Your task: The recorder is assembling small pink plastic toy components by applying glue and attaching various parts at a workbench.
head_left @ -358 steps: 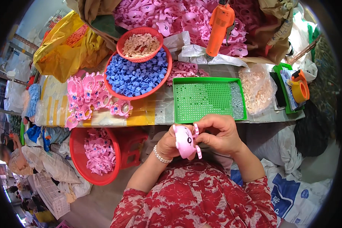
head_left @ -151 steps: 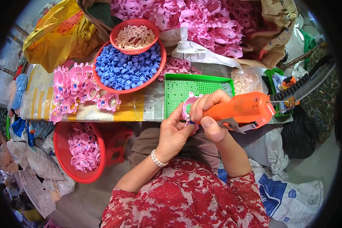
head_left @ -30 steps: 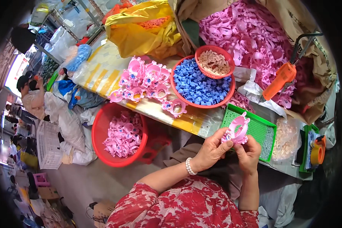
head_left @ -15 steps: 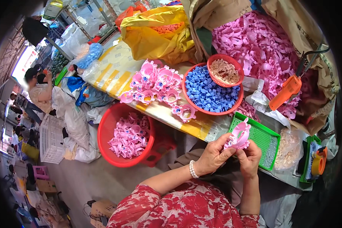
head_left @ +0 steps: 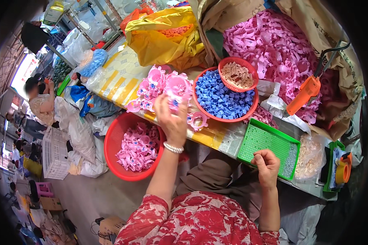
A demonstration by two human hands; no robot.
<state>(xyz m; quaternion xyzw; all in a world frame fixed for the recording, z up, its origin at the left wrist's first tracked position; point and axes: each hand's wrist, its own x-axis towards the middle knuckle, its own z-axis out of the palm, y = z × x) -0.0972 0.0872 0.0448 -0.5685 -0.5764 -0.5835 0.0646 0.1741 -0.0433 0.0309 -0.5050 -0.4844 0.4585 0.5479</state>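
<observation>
My left hand [head_left: 171,124] reaches over the pile of pink ring-shaped plastic parts [head_left: 151,83] on the table. Its fingers close round a pink plastic ring part [head_left: 178,85] that bears a blue piece; the part is slightly blurred. My right hand [head_left: 267,168] hovers at the front edge of a green tray [head_left: 255,141], thumb and fingertips curled together. Whether anything small is between them does not show. Beyond the hands stands a red basket of blue plastic clips [head_left: 223,96], with a smaller red basket of cream pieces [head_left: 237,75] resting on its rim.
A red basket [head_left: 110,157] of pink parts stands low at the left. Behind are a yellow bag [head_left: 163,45] and a large sack of pink parts [head_left: 274,45]. An orange-handled tool [head_left: 304,96] hangs at right, near an orange tape roll [head_left: 343,171].
My left hand has moved left and away from me, carrying the pink ring part to the pile. My right hand has let go of the part and stayed near the green tray.
</observation>
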